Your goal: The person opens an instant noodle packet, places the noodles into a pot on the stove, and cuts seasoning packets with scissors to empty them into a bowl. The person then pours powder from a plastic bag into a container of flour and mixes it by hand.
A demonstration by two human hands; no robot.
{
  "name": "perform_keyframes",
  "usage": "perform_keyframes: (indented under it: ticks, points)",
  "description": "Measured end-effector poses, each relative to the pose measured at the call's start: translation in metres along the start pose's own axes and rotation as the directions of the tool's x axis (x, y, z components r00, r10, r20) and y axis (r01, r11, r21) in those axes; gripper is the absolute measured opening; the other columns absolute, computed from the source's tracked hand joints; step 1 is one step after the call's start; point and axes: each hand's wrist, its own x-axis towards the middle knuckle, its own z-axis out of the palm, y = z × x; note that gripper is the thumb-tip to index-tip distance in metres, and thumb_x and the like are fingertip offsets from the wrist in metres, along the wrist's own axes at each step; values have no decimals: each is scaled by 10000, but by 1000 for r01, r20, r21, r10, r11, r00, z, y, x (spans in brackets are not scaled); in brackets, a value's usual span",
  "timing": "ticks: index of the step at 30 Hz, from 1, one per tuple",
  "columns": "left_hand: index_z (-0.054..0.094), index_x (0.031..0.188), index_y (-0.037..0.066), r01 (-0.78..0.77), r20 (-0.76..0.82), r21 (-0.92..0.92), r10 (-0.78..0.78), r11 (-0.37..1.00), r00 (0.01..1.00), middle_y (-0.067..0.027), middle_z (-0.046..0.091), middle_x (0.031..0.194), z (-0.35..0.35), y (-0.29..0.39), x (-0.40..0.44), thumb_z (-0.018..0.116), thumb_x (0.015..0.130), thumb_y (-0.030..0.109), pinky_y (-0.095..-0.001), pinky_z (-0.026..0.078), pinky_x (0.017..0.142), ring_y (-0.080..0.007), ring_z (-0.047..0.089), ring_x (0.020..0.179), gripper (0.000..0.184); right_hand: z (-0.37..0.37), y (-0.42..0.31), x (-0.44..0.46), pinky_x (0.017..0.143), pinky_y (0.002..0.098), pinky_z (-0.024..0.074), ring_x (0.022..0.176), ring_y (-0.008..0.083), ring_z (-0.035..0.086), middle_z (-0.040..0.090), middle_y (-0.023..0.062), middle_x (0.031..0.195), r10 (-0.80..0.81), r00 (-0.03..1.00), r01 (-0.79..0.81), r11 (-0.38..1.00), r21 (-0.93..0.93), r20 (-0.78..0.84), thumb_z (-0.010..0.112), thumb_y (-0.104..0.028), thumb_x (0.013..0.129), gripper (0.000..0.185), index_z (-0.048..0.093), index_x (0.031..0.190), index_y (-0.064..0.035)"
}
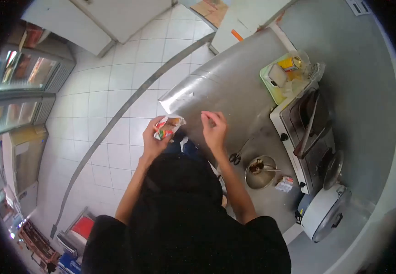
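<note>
Where it opens, the red-and-white packet [169, 127] looks crumpled.

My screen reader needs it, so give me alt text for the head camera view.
Left hand holding an opened packet, right hand raised beside it, near a metal counter with scissors, a bowl and a stove.

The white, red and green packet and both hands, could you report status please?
Left hand gripping open packet. Right hand apart, fingers curled, any contents unclear. Black-handled scissors, round metal bowl beyond right forearm, clear of packet.
</note>
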Motion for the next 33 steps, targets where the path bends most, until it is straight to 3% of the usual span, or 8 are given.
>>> perform_keyframes:
  ticks: [4, 7, 10, 19, 25, 28, 30, 33]
  points:
    - [569, 1194, 14, -32, -75, 206, 49, 978, 996, -136, 637, 1098, -38, 2, -31, 781, 636, -40, -339, 482, 908, -249, 623, 1042, 599, 45, 83, 49, 731, 348, 484, 850, 259, 605, 626, 123, 933, -32, 988, 61, 980, -192, 148, 711, -127, 801, 200, 704, 990, -61]
    - [562, 1190, -14, 70, -208, 108, -47, 992, 977, -126, 642, 1089, -55, -26, -43, 782, 640, -34, -341, 481, 916, -217, 614, 1043, 593, 76, 90, 68, 755, 385, 495, 871, 312, 616, 638, 135, 939, -311, 949, 313, 927, -204, 46, 700, -145, 805, 237, 686, 1028, -67]
    - [561, 1191, -14, -6, -155, 55, 14, 998, 988, -127, 636, 1104, -57, -21, -25, 783, 643, -29, -350, 477, 929, -219, 612, 1051, 591, 94, 99, 74, 764, 415, 490, 868, 330, 618, 648, 128, 901, -268, 963, 259, 896, -362, 25, 684, -155, 810, 156, 700, 938, -67]
    - [547, 1219, 37, -25, 136, 91, 12, 996, 991, -153, 620, 1133, -77, -65, 79, 782, 664, -24, -351, 493, 901, -292, 623, 1053, 606, 105, 57, 46, 766, 411, 484, 880, 323, 612, 646, 114, 855, -21, 992, -12, 966, -257, -125, 682, -152, 817, 110, 690, 876, -60]
    - [552, 1206, 37, -137, 269, 40, 122, 990, 955, -170, 613, 1141, -99, -94, 141, 780, 676, -11, -354, 498, 891, -320, 624, 1042, 579, 166, 75, 59, 751, 383, 515, 770, 322, 646, 665, 108, 798, -354, 933, 338, 789, -513, 71, 671, -106, 826, 114, 704, 904, -29]
    - [565, 1186, 35, -197, 339, 34, 174, 980, 925, -171, 615, 1139, -103, -95, 151, 780, 688, 3, -358, 499, 888, -327, 620, 1042, 544, 160, 55, 46, 733, 355, 525, 757, 303, 650, 669, 109, 811, -105, 992, 66, 893, -445, -64, 677, -102, 832, 113, 708, 915, -32]
    - [559, 1212, 30, -223, 388, 36, 192, 974, 902, -161, 634, 1133, -99, -92, 158, 751, 692, -28, -333, 492, 908, -273, 632, 1055, 557, 146, 11, 36, 675, 337, 520, 728, 268, 645, 667, 122, 802, 334, 941, -322, 933, 160, -54, 710, -104, 814, 135, 712, 931, -35]
    - [564, 1187, 45, -189, 445, -14, 176, 982, 878, -157, 622, 1118, -76, -77, 151, 784, 682, 4, -360, 502, 874, -327, 621, 1029, 552, 136, -24, 17, 622, 333, 503, 687, 239, 630, 666, 133, 793, 292, 955, -254, 901, 351, -59, 733, -109, 799, 155, 717, 941, -50]
